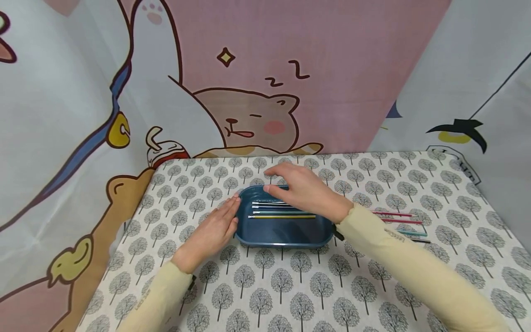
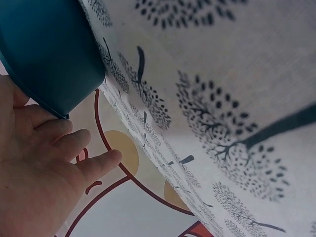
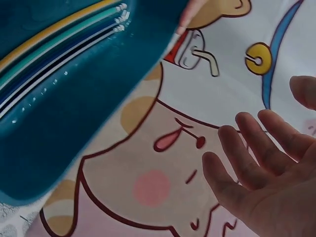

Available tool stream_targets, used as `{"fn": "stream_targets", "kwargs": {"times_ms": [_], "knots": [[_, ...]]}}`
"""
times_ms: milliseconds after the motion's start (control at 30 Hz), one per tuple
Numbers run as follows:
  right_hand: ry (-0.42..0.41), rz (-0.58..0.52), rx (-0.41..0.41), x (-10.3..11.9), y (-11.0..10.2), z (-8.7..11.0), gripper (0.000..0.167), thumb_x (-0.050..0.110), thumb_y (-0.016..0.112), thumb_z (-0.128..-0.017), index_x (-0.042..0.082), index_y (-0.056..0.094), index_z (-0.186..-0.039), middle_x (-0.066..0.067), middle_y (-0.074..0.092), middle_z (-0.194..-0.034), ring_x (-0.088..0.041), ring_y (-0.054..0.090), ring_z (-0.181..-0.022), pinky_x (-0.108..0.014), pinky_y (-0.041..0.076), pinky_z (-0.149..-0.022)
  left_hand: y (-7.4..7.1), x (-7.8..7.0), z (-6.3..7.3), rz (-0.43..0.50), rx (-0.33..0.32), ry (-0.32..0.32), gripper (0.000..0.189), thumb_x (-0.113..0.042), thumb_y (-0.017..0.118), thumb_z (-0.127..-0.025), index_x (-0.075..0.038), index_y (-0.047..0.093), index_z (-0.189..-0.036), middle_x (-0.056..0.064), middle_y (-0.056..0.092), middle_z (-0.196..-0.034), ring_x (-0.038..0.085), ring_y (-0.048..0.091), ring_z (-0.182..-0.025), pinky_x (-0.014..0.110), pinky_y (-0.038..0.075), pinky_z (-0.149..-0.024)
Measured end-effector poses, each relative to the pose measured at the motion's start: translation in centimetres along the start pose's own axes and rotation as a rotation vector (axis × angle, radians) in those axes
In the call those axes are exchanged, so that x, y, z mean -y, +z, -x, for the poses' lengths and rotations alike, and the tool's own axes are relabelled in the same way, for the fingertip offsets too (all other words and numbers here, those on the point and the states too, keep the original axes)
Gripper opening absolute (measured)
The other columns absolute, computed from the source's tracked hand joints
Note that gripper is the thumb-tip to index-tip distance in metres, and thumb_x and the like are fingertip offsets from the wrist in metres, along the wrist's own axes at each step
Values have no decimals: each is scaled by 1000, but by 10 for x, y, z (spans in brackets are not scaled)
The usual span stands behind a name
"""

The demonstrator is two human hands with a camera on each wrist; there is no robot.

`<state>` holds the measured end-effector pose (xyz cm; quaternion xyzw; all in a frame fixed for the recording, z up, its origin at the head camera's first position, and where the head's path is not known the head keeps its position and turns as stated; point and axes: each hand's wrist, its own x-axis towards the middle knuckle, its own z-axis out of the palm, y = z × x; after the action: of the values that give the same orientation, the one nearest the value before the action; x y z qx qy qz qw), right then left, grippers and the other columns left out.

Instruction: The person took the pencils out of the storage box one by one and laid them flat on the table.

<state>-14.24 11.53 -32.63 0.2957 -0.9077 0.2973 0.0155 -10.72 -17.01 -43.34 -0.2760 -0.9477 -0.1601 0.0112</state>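
Note:
A dark blue tray (image 1: pixel 282 234) with rounded corners sits on the table. Several slim pencils lie side by side in it, their pale ends to the left; the nearest is a yellow pencil (image 1: pixel 286 217). My left hand (image 1: pixel 212 230) rests its fingers against the tray's left rim; the left wrist view shows them extended beside the tray wall (image 2: pixel 59 54). Over the tray's far right part hovers my right hand (image 1: pixel 309 189), thumb and fingers apart, nothing between them. In the right wrist view that hand (image 3: pixel 276 173) is apart from the tray. My right hand and forearm cover the pencils' right ends.
Right of the tray, partly behind my right sleeve, lie more pencils: red pencils (image 1: pixel 404 221), a teal pencil (image 1: pixel 412 233) and a dark one (image 1: pixel 421 240). The tablecloth (image 1: pixel 261 295) has a tree print. Cartoon-printed cloth (image 1: pixel 332 69) hangs behind the table and at its sides.

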Motion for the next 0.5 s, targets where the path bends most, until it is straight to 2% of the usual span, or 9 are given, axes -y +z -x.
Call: {"fn": "stream_targets", "kwargs": {"times_ms": [233, 500], "knots": [[11, -17, 62, -3, 16, -16, 43, 40, 66, -102, 11, 68, -134, -4, 69, -131, -20, 63, -122, -42, 53, -104, -1, -1, 0, 9, 2, -4, 57, -24, 44, -111, -5, 30, -162, 11, 27, -169, 30, 30, -153, 60, 36, -118], [17, -50, 127, -6, 34, -29, 42, 38, 65, -103, 9, 69, -133, -4, 69, -128, -22, 65, -120, -42, 54, -102, -1, -1, 0, 3, -2, 5, 57, -21, 46, -110, -3, 31, -161, 12, 27, -168, 33, 32, -152, 60, 36, -117]]}}
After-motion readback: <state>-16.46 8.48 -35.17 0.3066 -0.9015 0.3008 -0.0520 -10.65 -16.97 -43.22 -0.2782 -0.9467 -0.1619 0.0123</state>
